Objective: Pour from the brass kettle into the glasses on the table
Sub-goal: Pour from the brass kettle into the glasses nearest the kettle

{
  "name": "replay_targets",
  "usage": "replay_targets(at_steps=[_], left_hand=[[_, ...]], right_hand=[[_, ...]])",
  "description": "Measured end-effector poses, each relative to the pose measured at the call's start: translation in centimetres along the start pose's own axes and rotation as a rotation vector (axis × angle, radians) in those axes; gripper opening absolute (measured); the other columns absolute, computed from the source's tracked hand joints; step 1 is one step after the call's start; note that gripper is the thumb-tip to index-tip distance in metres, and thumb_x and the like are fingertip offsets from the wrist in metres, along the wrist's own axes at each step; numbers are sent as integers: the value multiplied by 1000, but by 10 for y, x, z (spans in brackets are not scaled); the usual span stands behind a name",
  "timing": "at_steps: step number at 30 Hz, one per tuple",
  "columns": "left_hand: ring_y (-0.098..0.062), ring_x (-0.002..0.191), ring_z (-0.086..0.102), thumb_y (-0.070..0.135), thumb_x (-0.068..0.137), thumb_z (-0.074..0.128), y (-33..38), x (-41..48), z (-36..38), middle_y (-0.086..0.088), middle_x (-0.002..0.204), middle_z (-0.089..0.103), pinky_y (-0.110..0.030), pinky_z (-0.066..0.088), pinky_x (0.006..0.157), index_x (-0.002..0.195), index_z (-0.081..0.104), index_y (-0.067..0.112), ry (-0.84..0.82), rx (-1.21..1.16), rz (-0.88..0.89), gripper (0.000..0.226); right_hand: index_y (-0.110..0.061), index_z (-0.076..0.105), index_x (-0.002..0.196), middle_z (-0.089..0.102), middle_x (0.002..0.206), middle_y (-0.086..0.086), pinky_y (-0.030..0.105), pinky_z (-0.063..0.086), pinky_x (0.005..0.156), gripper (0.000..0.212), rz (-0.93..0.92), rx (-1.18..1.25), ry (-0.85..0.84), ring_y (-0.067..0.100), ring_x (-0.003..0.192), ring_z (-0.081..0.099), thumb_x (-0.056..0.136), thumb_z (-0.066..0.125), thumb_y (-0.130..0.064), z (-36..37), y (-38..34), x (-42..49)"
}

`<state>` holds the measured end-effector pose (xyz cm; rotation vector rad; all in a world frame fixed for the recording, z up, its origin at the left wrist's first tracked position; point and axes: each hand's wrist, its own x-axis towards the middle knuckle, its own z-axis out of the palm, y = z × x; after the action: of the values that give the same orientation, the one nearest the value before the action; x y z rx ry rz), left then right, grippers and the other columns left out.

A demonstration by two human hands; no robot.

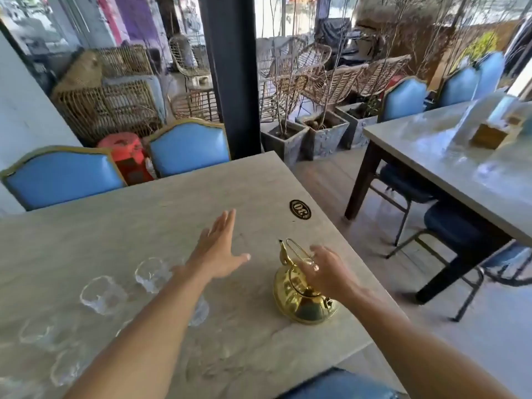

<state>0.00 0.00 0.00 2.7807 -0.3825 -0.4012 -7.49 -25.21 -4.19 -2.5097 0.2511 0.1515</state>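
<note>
A shiny brass kettle stands on the grey table near its right edge, spout pointing away, wire handle raised. My right hand hovers over the kettle at the handle, fingers spread and not closed around it. My left hand is held flat and open above the table's middle, holding nothing. Several clear glasses stand to the left: one by my left wrist, one further left, another partly hidden under my left forearm, and more blurred ones toward the near left corner.
A black oval number tag lies on the table beyond the kettle. Two blue chairs stand at the far side, with a red stool between them. A second table with chairs is to the right, across an aisle.
</note>
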Motion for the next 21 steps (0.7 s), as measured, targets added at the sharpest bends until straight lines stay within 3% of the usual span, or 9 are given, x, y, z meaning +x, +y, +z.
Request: replay_targets(at_steps=[3,6,11,17,21], left_hand=[[-25,166,-1,53,98,69,25,9,18,-4,178,-16,-43,6,133,168,-18,23,-96,-13,24,116],[-27,166,2,54,93,75,41,14,42,-4,179,-14,-46,9,132,168,-17,23,-177,-28,67,123],[-26,166,3,57,82,84,54,14,76,-3,179,-10,-49,10,132,169,-13,23,-272,-24,108,134],[-23,166,-4,60,88,77,58,-1,106,-2,179,-14,-45,2,134,168,-15,23,-331,10,179,127],[-25,166,-1,58,90,76,51,-15,111,0,179,-10,-44,2,132,169,-11,21,-337,-2,175,124]], right_hand=[[-17,66,105,67,97,4,44,55,76,40,-32,59,72,22,84,62,96,55,-54,9,2,5],[-17,63,89,69,81,5,41,52,67,35,-9,131,107,26,73,63,97,54,-50,21,2,2],[-16,63,85,63,66,0,32,43,54,31,-4,245,154,21,60,59,95,60,-45,29,6,4],[-8,64,78,52,52,-8,22,35,44,27,-38,432,183,4,43,43,95,67,-29,34,8,-1],[-14,66,76,54,53,-10,22,37,44,24,-104,431,165,3,43,46,94,68,-30,37,6,-7]])
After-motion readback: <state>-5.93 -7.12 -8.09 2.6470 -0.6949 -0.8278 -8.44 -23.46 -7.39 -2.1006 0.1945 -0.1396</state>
